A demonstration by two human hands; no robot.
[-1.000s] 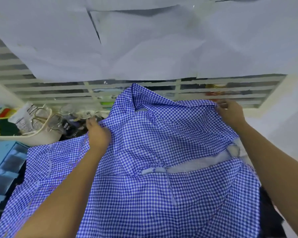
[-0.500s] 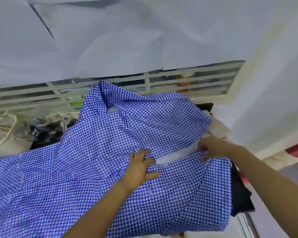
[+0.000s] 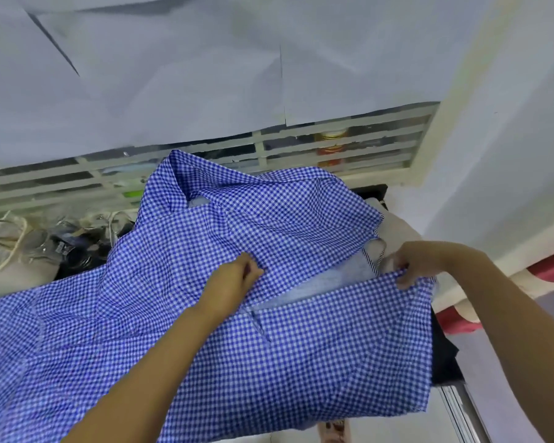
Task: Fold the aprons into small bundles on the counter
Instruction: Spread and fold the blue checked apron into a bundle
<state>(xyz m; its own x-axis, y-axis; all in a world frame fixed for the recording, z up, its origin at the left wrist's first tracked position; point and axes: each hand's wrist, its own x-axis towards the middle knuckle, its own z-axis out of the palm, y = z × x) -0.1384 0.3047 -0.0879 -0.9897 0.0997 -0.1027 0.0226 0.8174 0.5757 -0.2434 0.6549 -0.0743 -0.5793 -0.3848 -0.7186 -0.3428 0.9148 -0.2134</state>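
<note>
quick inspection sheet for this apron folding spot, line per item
surface: counter almost wholly hidden under cloth; a dark layer shows at the right edge, counter or cloth I cannot tell
job's things: one blue-and-white checked cloth apron, spread out, partly folded, not yet a bundle
clutter: dark jumble of small items behind the apron at left; pale cloth lump at right
hands: left hand pinches the apron mid-cloth; right hand grips its folded edge at the right
cables: pale cord loops at far left
surroundings: white louvred window with white paper sheets over it; red item at right
</note>
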